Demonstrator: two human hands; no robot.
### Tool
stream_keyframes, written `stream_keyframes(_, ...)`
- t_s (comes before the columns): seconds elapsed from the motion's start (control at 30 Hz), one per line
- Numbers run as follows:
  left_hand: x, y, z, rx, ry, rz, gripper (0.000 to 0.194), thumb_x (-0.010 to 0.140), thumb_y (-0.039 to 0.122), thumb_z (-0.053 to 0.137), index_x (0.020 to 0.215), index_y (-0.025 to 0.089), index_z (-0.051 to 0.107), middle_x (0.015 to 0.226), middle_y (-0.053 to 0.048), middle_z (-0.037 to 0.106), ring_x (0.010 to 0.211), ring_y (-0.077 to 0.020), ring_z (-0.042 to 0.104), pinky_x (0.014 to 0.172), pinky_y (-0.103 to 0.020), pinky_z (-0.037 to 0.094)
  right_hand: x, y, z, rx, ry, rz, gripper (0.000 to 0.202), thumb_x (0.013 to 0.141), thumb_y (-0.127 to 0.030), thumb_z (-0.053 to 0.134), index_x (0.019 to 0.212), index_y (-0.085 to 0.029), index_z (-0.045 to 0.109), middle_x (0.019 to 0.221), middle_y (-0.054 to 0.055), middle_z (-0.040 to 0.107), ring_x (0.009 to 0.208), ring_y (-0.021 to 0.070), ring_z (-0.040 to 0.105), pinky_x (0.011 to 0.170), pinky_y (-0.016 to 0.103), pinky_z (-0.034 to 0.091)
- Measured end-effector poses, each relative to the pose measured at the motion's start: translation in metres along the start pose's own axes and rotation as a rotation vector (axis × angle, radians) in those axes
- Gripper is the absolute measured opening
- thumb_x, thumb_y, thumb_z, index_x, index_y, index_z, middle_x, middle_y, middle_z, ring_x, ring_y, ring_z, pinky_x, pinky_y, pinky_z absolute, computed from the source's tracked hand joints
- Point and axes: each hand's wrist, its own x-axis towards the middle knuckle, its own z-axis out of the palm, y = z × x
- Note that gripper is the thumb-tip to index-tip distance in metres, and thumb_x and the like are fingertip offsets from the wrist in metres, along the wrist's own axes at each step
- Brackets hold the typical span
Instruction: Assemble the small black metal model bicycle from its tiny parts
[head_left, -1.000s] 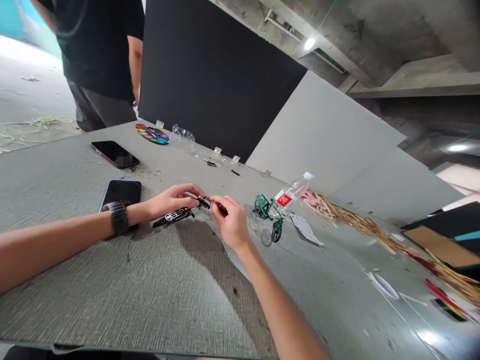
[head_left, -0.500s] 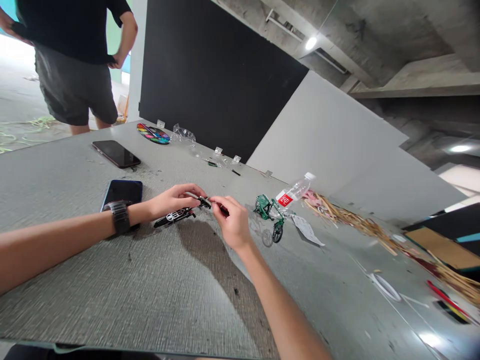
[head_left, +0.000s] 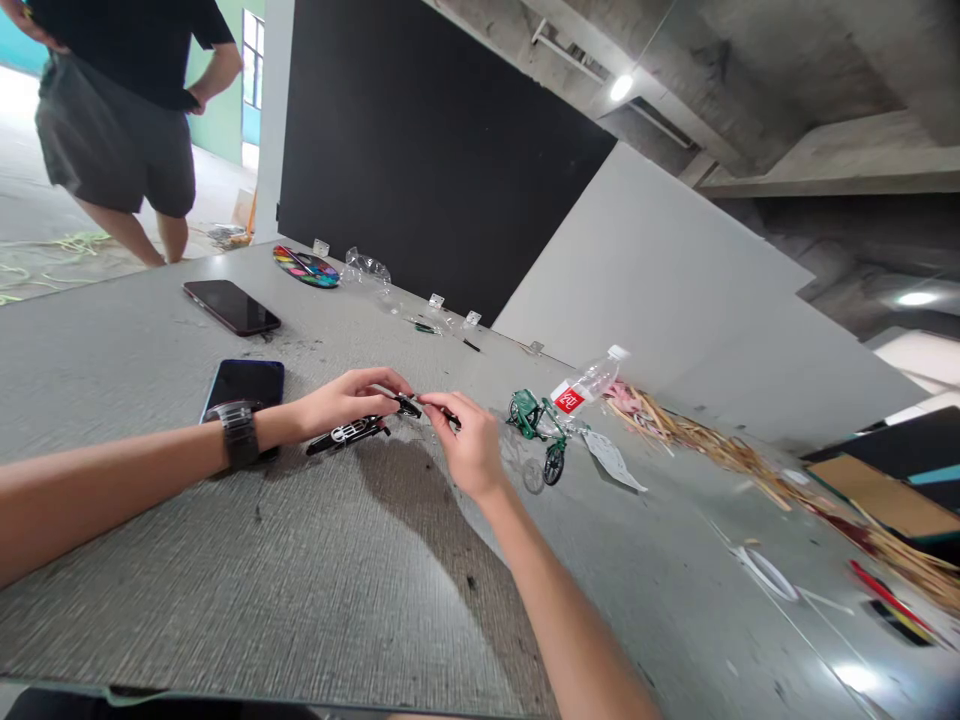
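A small black model bicycle [head_left: 346,434] with pale wheel details lies tilted on the grey table. My left hand [head_left: 349,400] curls over it from above, with fingers closed around its middle and partly hiding it. One of its wheels shows just past my left fingertips. My right hand [head_left: 469,440] is in a pinch at that end, gripping a slim dark piece [head_left: 451,418] whose kind I cannot make out. To the right of my right hand stands a green model bicycle [head_left: 541,425], apart from both hands.
Beside my left wrist lies a blue-edged phone [head_left: 247,383], with another phone [head_left: 232,306] farther back. A paint palette [head_left: 306,267] and clear plastic wrapping [head_left: 367,268] lie near the black panel. A plastic bottle [head_left: 589,382] stands behind the green bicycle. Another person [head_left: 120,130] stands beyond the table.
My right hand's fingers have shifted slightly around the slim dark piece. My left hand and the black bicycle are nearly still. The other person has moved to the left.
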Motion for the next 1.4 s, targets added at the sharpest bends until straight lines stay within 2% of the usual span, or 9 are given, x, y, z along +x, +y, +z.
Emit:
stream_keyframes(0.33,0.0000,-0.0013,-0.0012,0.031,-0.014,0.012,0.033,0.085,0.034,0.059,0.113,0.018,0.061,0.101,-0.006,0.069,0.083,-0.0176,0.062,0.078,-0.032,0.048,-0.0009,0.0060,-0.0011,0.012,-0.006,0.061,0.022,0.099,-0.030,0.051,0.105,-0.023,0.070,0.088,0.003,0.074,0.078,0.0157,0.067,0.073,0.026,0.048)
stream_keyframes(0.53,0.0002,-0.0031,-0.0009,-0.025,-0.004,0.006,0.032,0.084,0.034,0.059,0.111,0.017,0.061,0.103,-0.006,0.068,0.081,-0.0167,0.062,0.078,-0.032,0.049,0.0001,0.0027,0.0001,0.043,-0.006,0.023,0.014,0.093,-0.028,0.060,0.100,-0.021,0.070,0.094,0.006,0.065,0.078,0.0150,0.063,0.066,0.025,0.049)
stream_keyframes(0.7,-0.0001,-0.0031,-0.0014,-0.029,-0.001,-0.010,0.033,0.083,0.035,0.060,0.111,0.018,0.060,0.103,-0.006,0.068,0.080,-0.0171,0.063,0.079,-0.033,0.050,-0.0003,0.0017,0.0009,0.064,0.021,0.026,0.013,0.094,-0.024,0.057,0.099,-0.021,0.069,0.093,0.005,0.064,0.080,0.0154,0.063,0.071,0.027,0.051)
stream_keyframes(0.97,0.0003,-0.0030,-0.0018,0.000,-0.002,-0.002,0.033,0.083,0.035,0.059,0.112,0.019,0.060,0.104,-0.005,0.069,0.081,-0.0171,0.063,0.079,-0.033,0.049,-0.0010,0.0047,0.0036,0.049,0.038,0.085,0.019,0.098,-0.031,0.052,0.096,-0.021,0.068,0.084,0.004,0.070,0.075,0.0163,0.064,0.070,0.027,0.049)
stream_keyframes(1.17,0.0005,-0.0025,-0.0013,0.007,0.003,0.003,0.032,0.083,0.036,0.058,0.110,0.019,0.061,0.101,-0.005,0.069,0.082,-0.0178,0.062,0.078,-0.033,0.050,-0.0010,0.0046,0.0029,0.048,0.018,0.040,0.015,0.094,-0.028,0.057,0.099,-0.021,0.069,0.096,0.006,0.061,0.079,0.0156,0.061,0.068,0.026,0.050)
stream_keyframes(1.4,0.0005,-0.0027,-0.0014,-0.014,-0.003,-0.006,0.033,0.083,0.036,0.058,0.111,0.018,0.060,0.102,-0.005,0.068,0.081,-0.0173,0.062,0.079,-0.033,0.050,-0.0016,0.0069,0.0046,0.036,0.066,0.072,0.015,0.095,-0.028,0.056,0.095,-0.021,0.068,0.087,0.004,0.064,0.075,0.0155,0.061,0.070,0.027,0.049)
